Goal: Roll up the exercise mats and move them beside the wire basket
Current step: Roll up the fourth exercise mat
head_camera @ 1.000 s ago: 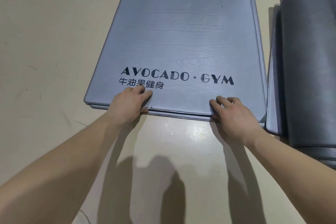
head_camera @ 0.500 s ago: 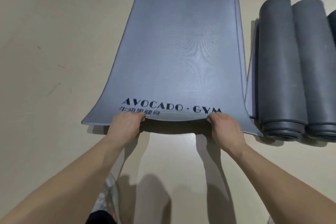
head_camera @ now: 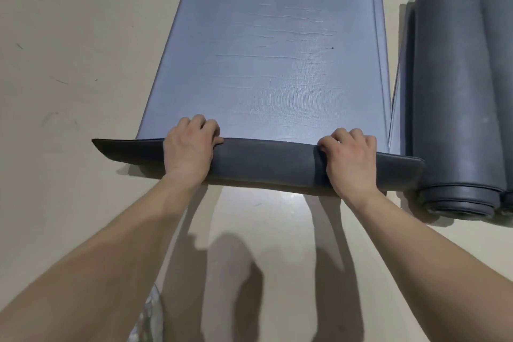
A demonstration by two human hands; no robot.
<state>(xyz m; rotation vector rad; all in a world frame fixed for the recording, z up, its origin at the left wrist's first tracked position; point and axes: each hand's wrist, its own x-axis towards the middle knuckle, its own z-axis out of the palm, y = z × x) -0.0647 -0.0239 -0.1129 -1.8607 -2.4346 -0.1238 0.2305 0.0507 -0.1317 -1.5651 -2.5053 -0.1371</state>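
Head camera: our left hand and right hand each clamp curled fingers over the folded-back near end of a long blue-grey foam exercise mat. Its darker underside faces us, and the rest lies flat on the cream floor. Rolled dark-grey mats lie side by side just to its right.

Smooth beige floor, faintly scuffed, with a glossy patch of reflected light and soft shadows
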